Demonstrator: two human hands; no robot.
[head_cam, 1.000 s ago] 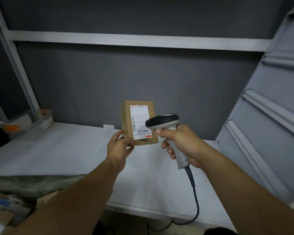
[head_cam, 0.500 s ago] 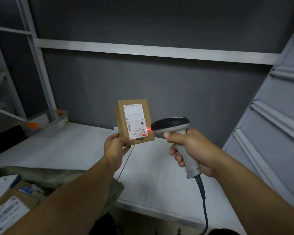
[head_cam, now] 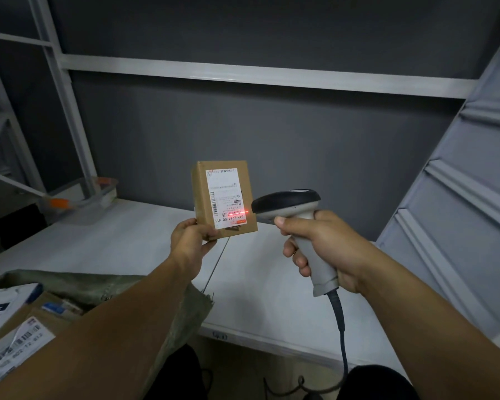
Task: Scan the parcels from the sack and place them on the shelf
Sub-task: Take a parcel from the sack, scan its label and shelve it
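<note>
1. Head view, surroundings: I see a white shelf (head_cam: 122, 243) running under a grey back wall. A clear plastic bin (head_cam: 96, 194) with orange bits sits far left on it. A green woven sack (head_cam: 119, 287) droops over the shelf's front edge at lower left, with more labelled parcels (head_cam: 26, 339) inside. Nothing blocks the hands.
2. Head view, task thing: my left hand (head_cam: 189, 245) pinches the brown parcel (head_cam: 199, 197) by its lower left corner, upright in the air above the shelf. My right hand (head_cam: 326, 249) is wrapped round the scanner (head_cam: 289, 202) handle, its head just right of the parcel. A cable (head_cam: 339, 324) hangs below.
3. Head view, writing: a red scan line (head_cam: 244, 212) crosses the barcode on the white label (head_cam: 224, 194). It reads "L714-00 411", turned sideways; the rest is too small.
</note>
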